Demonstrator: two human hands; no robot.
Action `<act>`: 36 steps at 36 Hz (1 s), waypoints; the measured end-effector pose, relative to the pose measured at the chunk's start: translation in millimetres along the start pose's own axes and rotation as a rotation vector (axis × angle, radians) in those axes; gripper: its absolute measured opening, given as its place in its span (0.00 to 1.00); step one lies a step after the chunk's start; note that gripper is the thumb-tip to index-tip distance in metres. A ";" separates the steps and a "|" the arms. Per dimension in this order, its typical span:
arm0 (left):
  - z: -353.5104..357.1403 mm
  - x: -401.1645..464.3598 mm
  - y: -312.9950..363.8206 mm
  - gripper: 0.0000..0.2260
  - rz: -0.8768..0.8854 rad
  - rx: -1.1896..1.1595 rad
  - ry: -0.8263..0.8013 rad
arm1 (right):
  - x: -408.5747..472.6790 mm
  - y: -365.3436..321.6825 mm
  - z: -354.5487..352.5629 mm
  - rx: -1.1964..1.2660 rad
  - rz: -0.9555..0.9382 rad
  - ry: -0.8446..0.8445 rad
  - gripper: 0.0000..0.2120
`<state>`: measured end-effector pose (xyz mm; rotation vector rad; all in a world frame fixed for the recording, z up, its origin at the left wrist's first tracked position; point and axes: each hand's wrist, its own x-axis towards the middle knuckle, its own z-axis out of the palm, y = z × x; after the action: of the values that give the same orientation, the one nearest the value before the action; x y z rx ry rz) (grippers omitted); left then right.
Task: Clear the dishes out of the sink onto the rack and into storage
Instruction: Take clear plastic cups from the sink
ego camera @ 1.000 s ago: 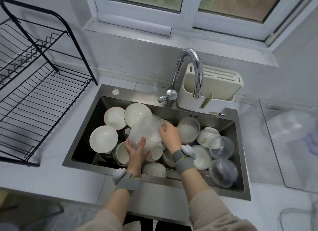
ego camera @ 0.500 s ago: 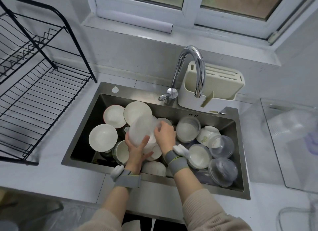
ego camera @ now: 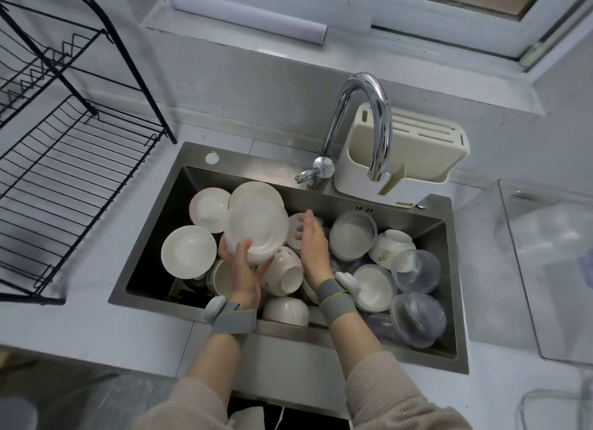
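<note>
Since a moment ago our left hand (ego camera: 241, 271) has tipped the translucent plastic bowl (ego camera: 257, 229) up and toward the left, so its round underside now faces us, and our right hand (ego camera: 313, 242) has come off it. The bowl is a cloudy, frosted white, held above the pile of dishes in the sink (ego camera: 447, 349), in front of the white plate (ego camera: 253, 194) leaning near the back wall. Our left grip is closed round the bowl's lower rim, thumb on the near face and fingers behind. Our right grip is relaxed and holds nothing, its fingers nearly straight, just to the right of the bowl over the white ceramic bowls; we cannot tell whether the fingertips touch anything below. Clear lidded containers (ego camera: 417, 319) lie at the sink's right end. The black wire rack (ego camera: 64, 179) stands on the surface (ego camera: 96, 320) to the left.
</note>
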<state>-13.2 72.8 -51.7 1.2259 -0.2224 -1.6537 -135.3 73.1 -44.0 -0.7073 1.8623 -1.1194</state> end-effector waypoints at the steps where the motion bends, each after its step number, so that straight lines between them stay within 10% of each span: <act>1: -0.4 1.9 0.3 0.29 -0.005 -0.014 -0.002 | 5.6 7.7 -4.2 -0.066 0.035 0.025 0.18; 8: -4.2 9.2 5.9 0.29 0.004 -0.022 0.039 | 33.0 56.3 -23.1 -0.604 0.240 -0.159 0.22; 15: -5.4 10.6 5.4 0.31 0.001 0.020 0.031 | 40.9 65.8 -23.0 -0.642 0.231 -0.073 0.19; 19: -6.5 8.8 4.1 0.26 0.019 0.048 0.024 | 41.5 59.7 -21.8 -0.722 0.037 0.101 0.24; 23: -8.7 6.5 3.6 0.25 0.040 0.078 0.031 | 55.6 56.7 -21.0 -1.061 -0.262 -0.111 0.35; 30: -13.9 1.8 3.9 0.24 0.042 0.090 0.026 | 60.9 56.0 -14.1 -1.303 -0.265 -0.190 0.12; 36: -13.3 -4.0 4.3 0.25 0.050 0.105 0.029 | 53.0 70.9 -17.1 -1.264 -0.281 -0.139 0.12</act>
<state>-0.1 79.2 -52.7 1.3116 -0.3227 -1.5965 -179.8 70.1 -122.4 -1.7023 2.2586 0.1309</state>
